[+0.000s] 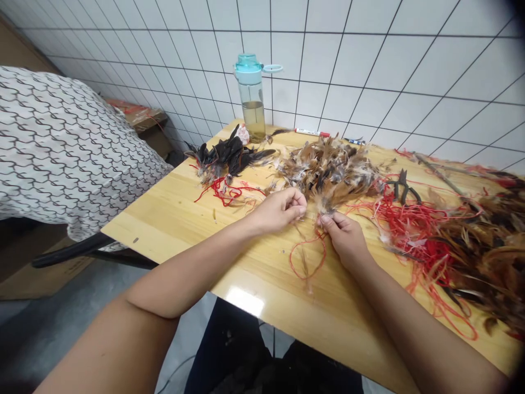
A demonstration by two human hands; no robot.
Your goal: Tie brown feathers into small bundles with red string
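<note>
My left hand (279, 209) is curled over the wooden table (172, 219), its fingertips pinched near the stems of a bundle of brown feathers (328, 169). My right hand (344, 235) is closed in a pinch on the base of that bundle and on a red thread (305, 262) that loops down across the table toward me. What the left fingers hold is too small to name.
A pile of dark feathers (227, 156) with red string lies at the far left. A teal-lidded water bottle (252, 98) stands by the tiled wall. Pliers (404, 186), a marker (311, 132) and a heap of feathers with red threads (463, 246) lie right. Patterned fabric (61, 142) is left.
</note>
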